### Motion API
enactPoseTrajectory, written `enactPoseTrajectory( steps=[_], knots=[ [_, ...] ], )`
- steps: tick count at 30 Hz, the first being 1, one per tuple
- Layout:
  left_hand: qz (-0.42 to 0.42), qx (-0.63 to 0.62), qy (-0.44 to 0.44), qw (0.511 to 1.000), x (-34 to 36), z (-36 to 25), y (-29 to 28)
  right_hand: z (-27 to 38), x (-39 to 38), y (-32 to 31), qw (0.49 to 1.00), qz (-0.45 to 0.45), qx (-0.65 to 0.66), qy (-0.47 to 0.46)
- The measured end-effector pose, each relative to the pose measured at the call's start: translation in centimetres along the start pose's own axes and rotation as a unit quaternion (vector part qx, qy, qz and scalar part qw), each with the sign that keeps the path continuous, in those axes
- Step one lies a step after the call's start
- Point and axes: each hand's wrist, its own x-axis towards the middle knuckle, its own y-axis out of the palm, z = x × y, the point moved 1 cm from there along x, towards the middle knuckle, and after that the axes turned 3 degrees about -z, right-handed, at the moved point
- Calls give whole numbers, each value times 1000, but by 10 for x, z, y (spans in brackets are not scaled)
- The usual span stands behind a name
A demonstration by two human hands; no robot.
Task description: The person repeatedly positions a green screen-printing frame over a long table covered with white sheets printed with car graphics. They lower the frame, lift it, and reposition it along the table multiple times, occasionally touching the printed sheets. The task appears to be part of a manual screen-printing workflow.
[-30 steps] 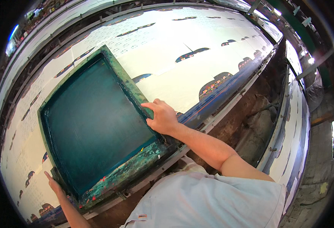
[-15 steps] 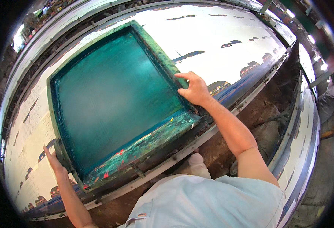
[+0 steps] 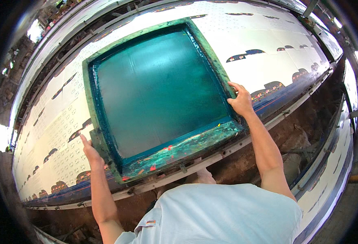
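A large screen-printing frame (image 3: pixel 199 142) lies over the long printed table, its wood green and paint-stained with red specks. Dark teal mesh (image 3: pixel 158 89) fills it. My left hand (image 3: pixel 92 155) is at the frame's lower left side, one finger pointing up along the outer edge and the others partly hidden by the rim. On the right side, my right hand (image 3: pixel 241 100) grips the rim between thumb and fingers. White sheet (image 3: pixel 264 36) with dark, flower-patterned shapes shows around the frame.
A metal rail (image 3: pixel 223 153) with small stops runs along the table's near edge. Beyond it, a brown floor gap (image 3: pixel 297 126) separates this table from another white-topped table (image 3: pixel 329 179) at right. A further long table lies at the far left.
The frame and both hands now appear farther right in the picture, and the table's printed shapes have shifted the same way. The frame looks less slanted. Both hands stay at its sides.
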Motion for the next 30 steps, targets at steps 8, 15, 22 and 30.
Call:
enactPoseTrajectory(
  steps=[8,15,22,30],
  knots=[
    [-15,2,19,1000,-40,42,67,-72,22,-38,999,6,3,46],
    [-20,13,24,999,-68,58,99,-112,31,-54,998,8,16,53],
    [-16,24,32,999,-80,60,115,-127,36,-61,998,21,18,54],
    [4,31,39,999,-72,68,117,-107,16,-57,994,8,-101,-47]
  ],
)
